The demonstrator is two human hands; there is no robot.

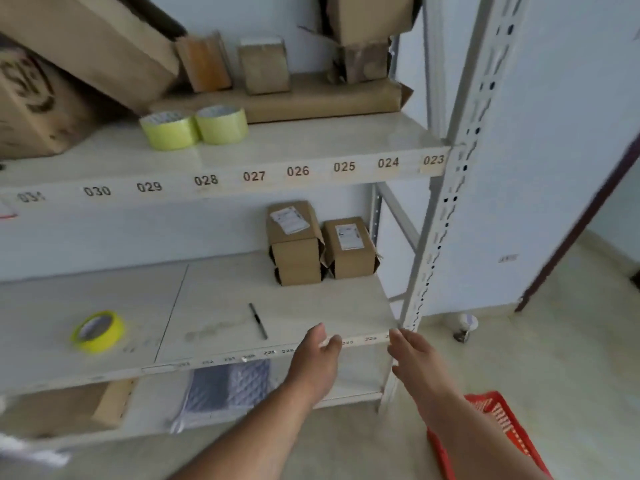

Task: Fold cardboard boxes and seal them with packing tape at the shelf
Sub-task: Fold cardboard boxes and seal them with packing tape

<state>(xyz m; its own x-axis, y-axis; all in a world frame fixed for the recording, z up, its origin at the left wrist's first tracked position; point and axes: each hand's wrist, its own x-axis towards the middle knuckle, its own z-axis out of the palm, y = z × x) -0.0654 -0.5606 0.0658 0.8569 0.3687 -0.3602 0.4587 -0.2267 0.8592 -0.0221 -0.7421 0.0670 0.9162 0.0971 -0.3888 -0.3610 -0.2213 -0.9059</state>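
Both my hands hover at the front edge of the middle shelf (214,306), empty. My left hand (317,355) has relaxed fingers over the shelf's lip. My right hand (412,355) hangs with straight fingers beside the shelf's corner post (446,209). A yellow tape roll (98,330) lies on the middle shelf at the left. A black pen (258,321) lies near the middle. Small sealed cardboard boxes (294,242) with labels stand stacked at the back right, another box (349,247) next to them. Two yellow-green tape rolls (194,128) sit on the upper shelf.
Large cardboard boxes (86,50) lean on the upper shelf, with flat brown cardboard (311,98) and small parcels behind the rolls. A red plastic basket (498,420) stands on the floor at the right. A wrapped grey item (228,386) lies on the bottom shelf.
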